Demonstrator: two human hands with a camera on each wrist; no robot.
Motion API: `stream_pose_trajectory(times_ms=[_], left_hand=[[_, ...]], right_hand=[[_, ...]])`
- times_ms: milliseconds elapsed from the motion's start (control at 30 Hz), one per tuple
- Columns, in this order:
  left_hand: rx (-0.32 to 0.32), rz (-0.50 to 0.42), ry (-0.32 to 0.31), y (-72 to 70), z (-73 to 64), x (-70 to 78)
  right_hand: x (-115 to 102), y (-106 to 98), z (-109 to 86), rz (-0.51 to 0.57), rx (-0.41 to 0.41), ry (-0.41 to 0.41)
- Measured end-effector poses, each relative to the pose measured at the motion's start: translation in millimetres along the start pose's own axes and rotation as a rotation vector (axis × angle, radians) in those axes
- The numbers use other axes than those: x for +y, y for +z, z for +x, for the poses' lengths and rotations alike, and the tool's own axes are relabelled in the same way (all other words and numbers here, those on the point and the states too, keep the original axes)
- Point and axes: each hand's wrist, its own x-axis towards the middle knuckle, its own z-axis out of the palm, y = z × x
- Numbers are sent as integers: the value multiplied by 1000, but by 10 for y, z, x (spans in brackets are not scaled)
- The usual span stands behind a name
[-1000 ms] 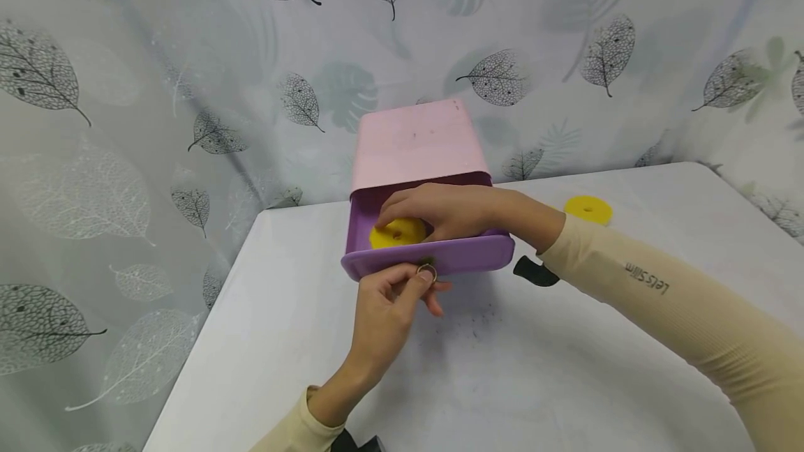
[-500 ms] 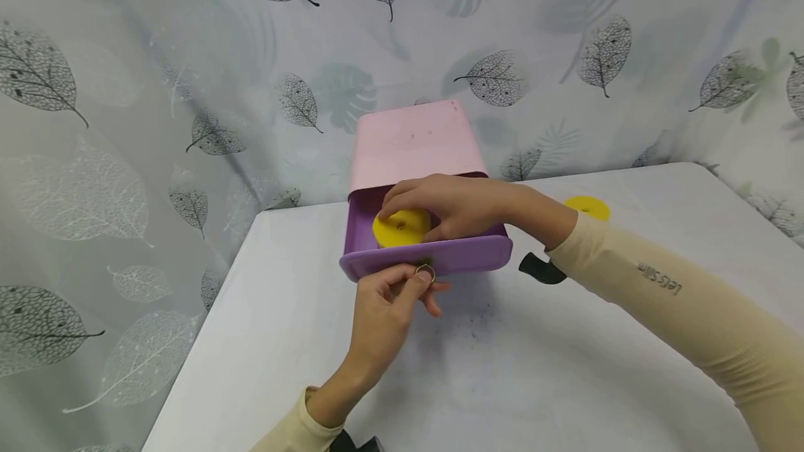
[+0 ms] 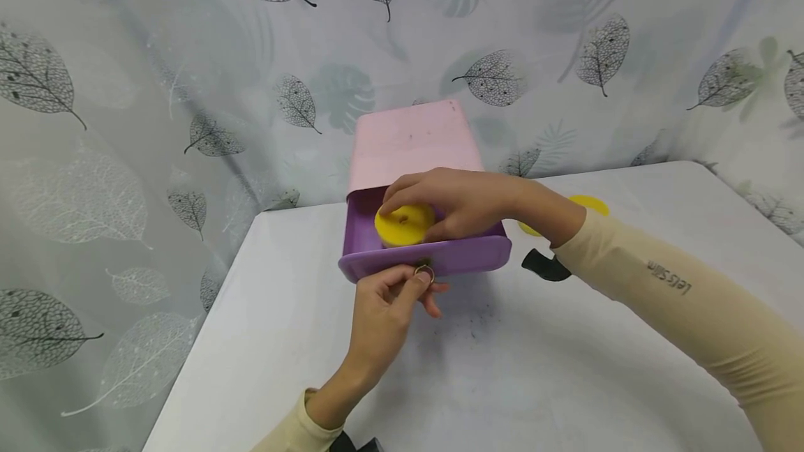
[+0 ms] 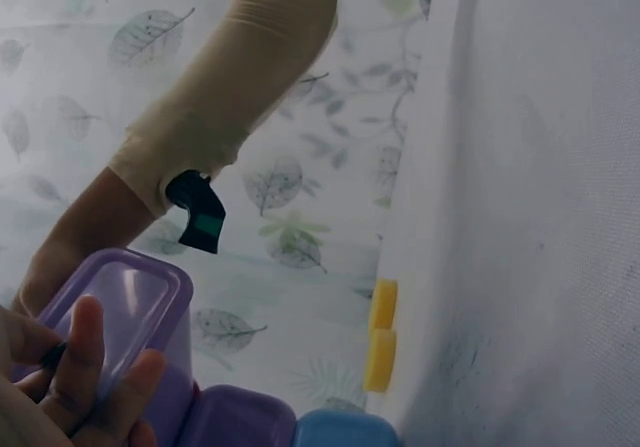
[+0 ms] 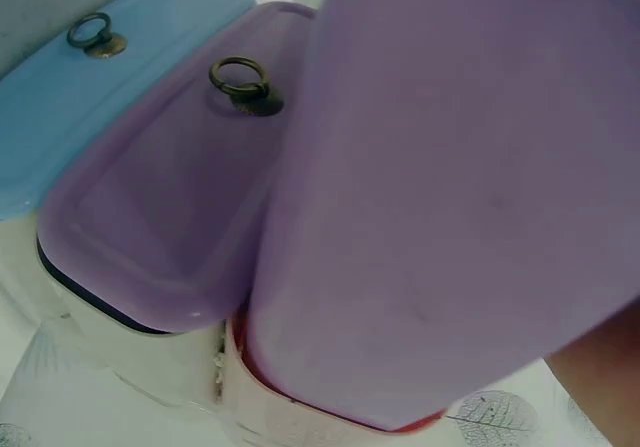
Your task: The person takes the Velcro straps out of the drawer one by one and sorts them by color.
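A purple drawer (image 3: 440,255) stands pulled out of the top of a pink cabinet (image 3: 414,145). My left hand (image 3: 380,319) pinches the ring pull (image 3: 424,273) on the drawer's front between thumb and index finger. Inside the drawer, my right hand (image 3: 461,204) grips a thick yellow disc (image 3: 405,225) with a small centre hole, fingers on its far left edge and thumb at its right. In the left wrist view, my left hand (image 4: 75,387) is in front of the drawer front (image 4: 125,292). The drawer's side (image 5: 460,197) hides most of the right hand in the right wrist view.
Below the pulled-out drawer are another purple drawer (image 5: 170,187) and a blue drawer (image 5: 120,67), both pushed in, with ring pulls. Yellow discs (image 4: 380,359) lie on the white table (image 3: 283,298) right of the cabinet. A leaf-patterned curtain (image 3: 251,54) hangs behind.
My right hand and the yellow disc have shifted slightly up and to the right within the drawer. The left hand and the drawer hold almost still.
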Motion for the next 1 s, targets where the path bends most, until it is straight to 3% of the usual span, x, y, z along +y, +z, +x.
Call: stream_pose_trajectory(times_ms=[600, 1000], left_hand=[[8, -2, 2, 6, 1, 4], [1, -8, 1, -2, 0, -10]], right_hand=[[-123, -127, -116, -27, 88, -7], [-109, -198, -290, -23, 152, 33]])
